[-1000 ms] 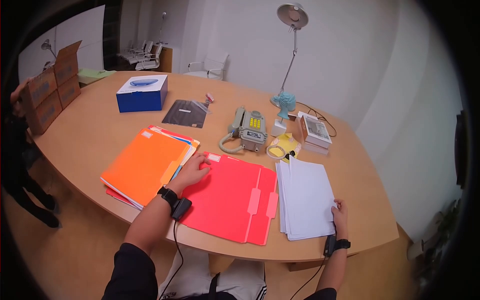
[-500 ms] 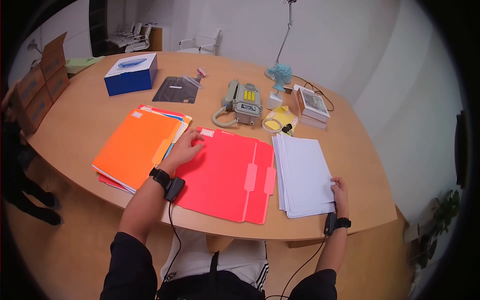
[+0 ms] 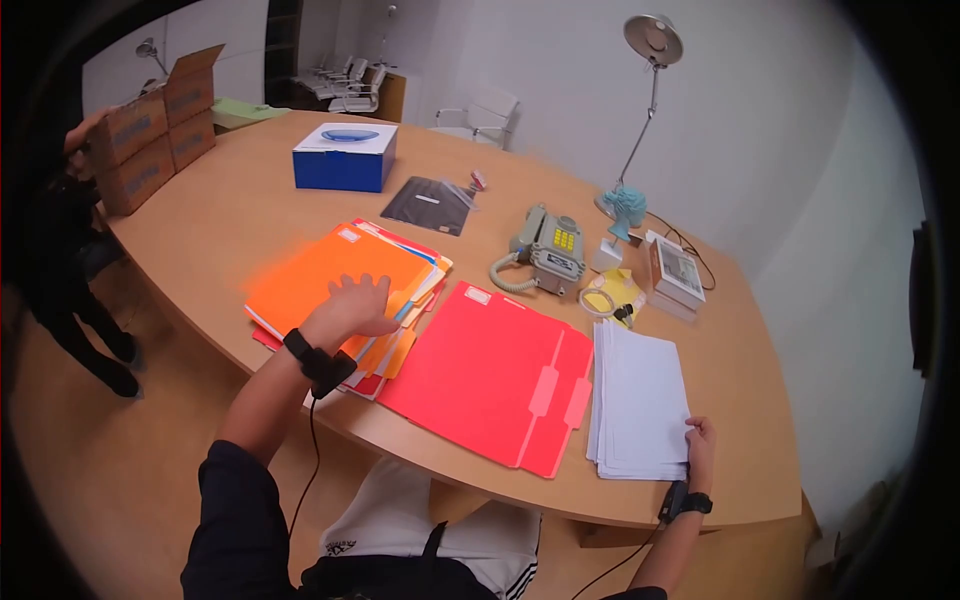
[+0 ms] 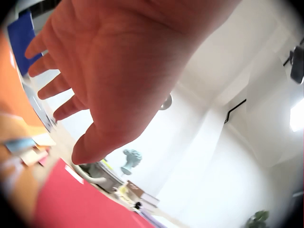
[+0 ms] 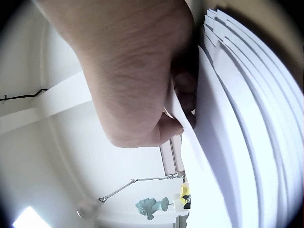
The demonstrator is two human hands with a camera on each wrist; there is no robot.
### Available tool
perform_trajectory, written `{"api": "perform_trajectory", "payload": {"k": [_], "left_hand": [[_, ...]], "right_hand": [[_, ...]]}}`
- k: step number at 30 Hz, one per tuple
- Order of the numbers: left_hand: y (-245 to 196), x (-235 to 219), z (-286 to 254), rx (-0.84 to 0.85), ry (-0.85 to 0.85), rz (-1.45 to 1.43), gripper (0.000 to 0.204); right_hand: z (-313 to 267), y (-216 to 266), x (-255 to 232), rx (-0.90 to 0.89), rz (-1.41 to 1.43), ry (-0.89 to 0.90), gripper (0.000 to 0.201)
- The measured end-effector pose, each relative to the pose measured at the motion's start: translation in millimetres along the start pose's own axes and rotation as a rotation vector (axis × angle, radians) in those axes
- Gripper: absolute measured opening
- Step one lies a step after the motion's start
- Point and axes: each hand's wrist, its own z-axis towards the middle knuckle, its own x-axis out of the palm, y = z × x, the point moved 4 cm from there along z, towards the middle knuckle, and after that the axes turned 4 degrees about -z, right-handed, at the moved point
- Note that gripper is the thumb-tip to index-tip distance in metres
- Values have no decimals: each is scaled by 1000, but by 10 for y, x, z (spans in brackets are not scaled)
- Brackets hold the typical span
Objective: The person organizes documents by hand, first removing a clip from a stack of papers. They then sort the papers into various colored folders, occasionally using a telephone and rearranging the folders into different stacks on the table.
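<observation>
My left hand [image 3: 355, 305] is over the right side of a stack of file folders with an orange folder [image 3: 320, 262] on top. Its fingers are spread and hold nothing, as the left wrist view confirms. Between the hands lie overlapping red file folders [image 3: 480, 375], their tabs toward the right. At the table's front right, my right hand [image 3: 703, 445] grips the right edge of a stack of white paper [image 3: 640, 400]. Up close in the right wrist view, thumb and fingers pinch a top sheet [image 5: 199, 175], lifted slightly from the layered sheets below.
Behind the folders stand a grey telephone [image 3: 550, 250], a dark flat sleeve [image 3: 430, 205] and a blue-and-white box [image 3: 345, 170]. A yellow paper [image 3: 622, 290], a teal bust [image 3: 625, 207], books [image 3: 675, 275] and a lamp [image 3: 655, 45] are at right. A person stands by cardboard boxes [image 3: 155, 140].
My left hand has left the upper left corner of the red folders and moved left over the orange folder's stack. The right hand stays at the paper's edge. The head view has shifted.
</observation>
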Motion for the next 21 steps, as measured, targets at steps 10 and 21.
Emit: {"api": "perform_trajectory", "payload": {"k": [10, 21], "left_hand": [[14, 233, -305, -50, 114, 9, 59], [-84, -176, -345, 263, -154, 184, 18]], "right_hand": [[54, -109, -12, -58, 1, -9, 19], [45, -86, 2, -42, 11, 5, 16]]}}
